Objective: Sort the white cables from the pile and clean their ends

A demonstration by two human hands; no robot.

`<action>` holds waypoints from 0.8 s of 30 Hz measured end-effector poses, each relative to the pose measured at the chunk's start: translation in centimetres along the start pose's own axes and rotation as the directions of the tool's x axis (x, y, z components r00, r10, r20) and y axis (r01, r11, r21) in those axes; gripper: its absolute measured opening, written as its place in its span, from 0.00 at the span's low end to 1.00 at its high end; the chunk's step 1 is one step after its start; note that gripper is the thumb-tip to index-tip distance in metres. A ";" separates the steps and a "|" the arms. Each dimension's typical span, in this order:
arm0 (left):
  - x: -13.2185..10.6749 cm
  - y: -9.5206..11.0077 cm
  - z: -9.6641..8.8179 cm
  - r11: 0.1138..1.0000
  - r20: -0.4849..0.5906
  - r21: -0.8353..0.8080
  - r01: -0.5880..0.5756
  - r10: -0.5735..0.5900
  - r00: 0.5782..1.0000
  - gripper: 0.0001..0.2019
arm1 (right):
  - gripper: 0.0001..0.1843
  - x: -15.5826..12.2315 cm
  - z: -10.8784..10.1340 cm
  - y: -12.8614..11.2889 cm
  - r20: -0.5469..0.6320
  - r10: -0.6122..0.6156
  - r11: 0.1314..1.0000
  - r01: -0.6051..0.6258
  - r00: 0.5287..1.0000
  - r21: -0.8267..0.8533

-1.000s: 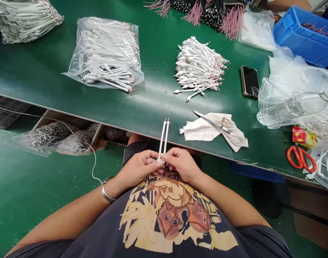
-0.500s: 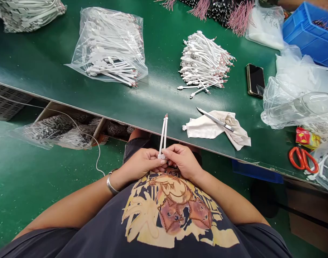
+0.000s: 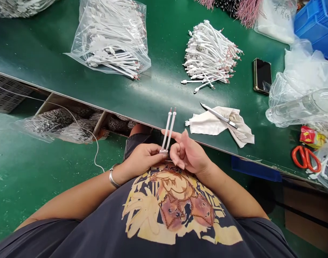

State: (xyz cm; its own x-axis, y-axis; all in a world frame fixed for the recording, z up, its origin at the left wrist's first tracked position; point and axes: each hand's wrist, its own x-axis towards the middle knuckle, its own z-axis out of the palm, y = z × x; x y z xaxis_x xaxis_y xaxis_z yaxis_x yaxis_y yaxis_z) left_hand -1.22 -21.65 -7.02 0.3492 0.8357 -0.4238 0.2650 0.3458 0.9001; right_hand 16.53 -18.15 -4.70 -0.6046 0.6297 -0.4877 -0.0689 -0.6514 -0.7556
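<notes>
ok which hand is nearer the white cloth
Right: the right hand is below and left of the white cloth, apart from it; the left hand is farther left, holding white cables.

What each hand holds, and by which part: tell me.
The left hand pinches two white cables by their connectors. The right hand holds nothing visible; whether its index finger touches the cables is unclear.

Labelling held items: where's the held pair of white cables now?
Head view, near the centre: the pair of white cables is pinched at its lower end in the left hand, close beside the right hand.
</notes>
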 end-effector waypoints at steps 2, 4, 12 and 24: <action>0.0 -0.4 -0.3 0.954 -0.126 0.259 -0.152 0.189 0.974 0.13 | 0.47 -0.5 -0.1 -0.2 0.099 -0.004 1.000 0.005 0.995 -0.013; 0.0 -0.9 -0.9 0.855 -0.209 0.455 -0.250 0.375 0.903 0.12 | 0.50 -1.0 -0.2 -0.1 0.196 -0.015 0.998 0.027 0.980 -0.059; 0.7 -2.2 -3.9 0.544 -0.272 0.745 -0.386 0.776 0.569 0.14 | 0.41 -1.1 -0.2 1.2 0.328 -0.139 0.980 0.177 0.934 -0.089; 0.9 -1.5 -5.5 0.344 -0.188 0.841 -0.417 0.909 0.372 0.18 | 0.40 -0.8 -0.6 1.8 0.304 -0.170 0.965 0.221 0.937 -0.142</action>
State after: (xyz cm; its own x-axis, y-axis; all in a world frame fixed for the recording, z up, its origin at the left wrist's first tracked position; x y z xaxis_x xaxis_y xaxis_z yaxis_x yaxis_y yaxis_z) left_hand -6.26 -19.09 -8.20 0.2020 0.7052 0.6797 0.7014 -0.5885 0.4021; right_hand 17.35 -19.57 -5.93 -0.7965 0.5722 -0.1956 -0.0875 -0.4292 -0.8990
